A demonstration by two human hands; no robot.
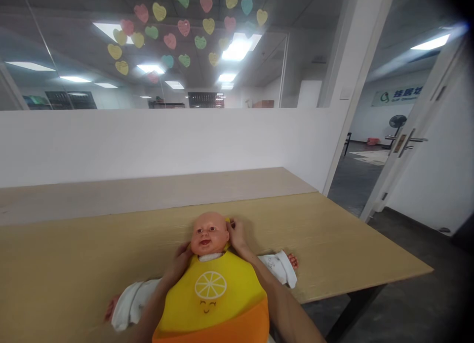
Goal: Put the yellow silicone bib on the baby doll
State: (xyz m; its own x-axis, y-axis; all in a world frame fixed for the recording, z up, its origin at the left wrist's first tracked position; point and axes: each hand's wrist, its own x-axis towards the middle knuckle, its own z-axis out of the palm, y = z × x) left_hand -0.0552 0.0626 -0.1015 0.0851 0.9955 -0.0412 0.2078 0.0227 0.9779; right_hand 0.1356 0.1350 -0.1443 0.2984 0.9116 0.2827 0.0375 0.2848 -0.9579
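A baby doll lies face up, its arms in white sleeves spread to both sides. A yellow bib with a lemon print and an orange lower pocket covers its chest. Beside the doll's neck at the left is my left hand, its fingertips tucked behind the neck and hidden. At the right side of the head, my right hand has its fingers closed on a yellow end of the bib strap, near the ear.
The doll lies on a wooden table whose right edge slants toward me. Behind stands a white wall with a window bearing several heart-shaped notes. An open door is at the right.
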